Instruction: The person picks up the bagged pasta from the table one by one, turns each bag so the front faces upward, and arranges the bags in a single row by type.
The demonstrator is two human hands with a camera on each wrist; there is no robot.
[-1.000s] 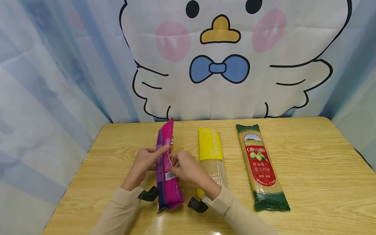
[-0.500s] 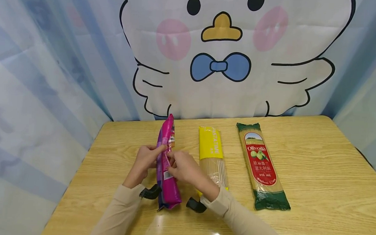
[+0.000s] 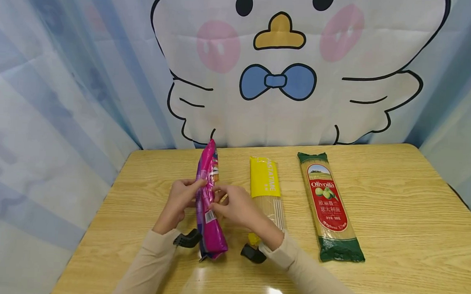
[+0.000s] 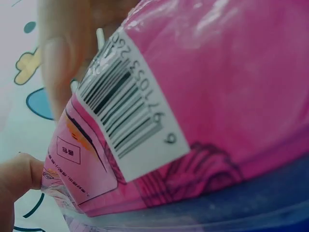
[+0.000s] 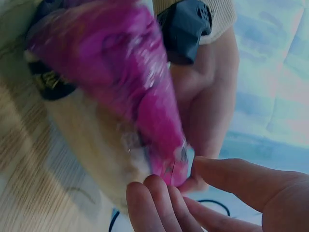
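A magenta and purple plastic food packet (image 3: 215, 236) stands on its edge, its narrow side facing up. My left hand (image 3: 178, 201) holds it from the left, thumb lying on the top. From the other side my right hand (image 3: 240, 211) grips its middle, thumb and forefinger spaced a little apart along the film. A white barcode (image 4: 133, 111) fills much of the left wrist view. In the right wrist view, the packet (image 5: 125, 67) has a pale lower face, blurred; my right fingertips (image 5: 154, 186) touch its far end. Some left fingers are hidden behind the packet.
Just right of the hands lies a yellow and clear pasta pack (image 3: 265, 183), partly covered by my right forearm. Farther right is a green-ended spaghetti pack (image 3: 329, 203) with a red label. A cartoon-printed curtain (image 3: 291, 127) hangs behind the wooden table (image 3: 406, 216).
The packet has leaned and shifted slightly away from me. My right thumb and forefinger have spread apart where they pinched the film, and the right wrist has moved a little right.
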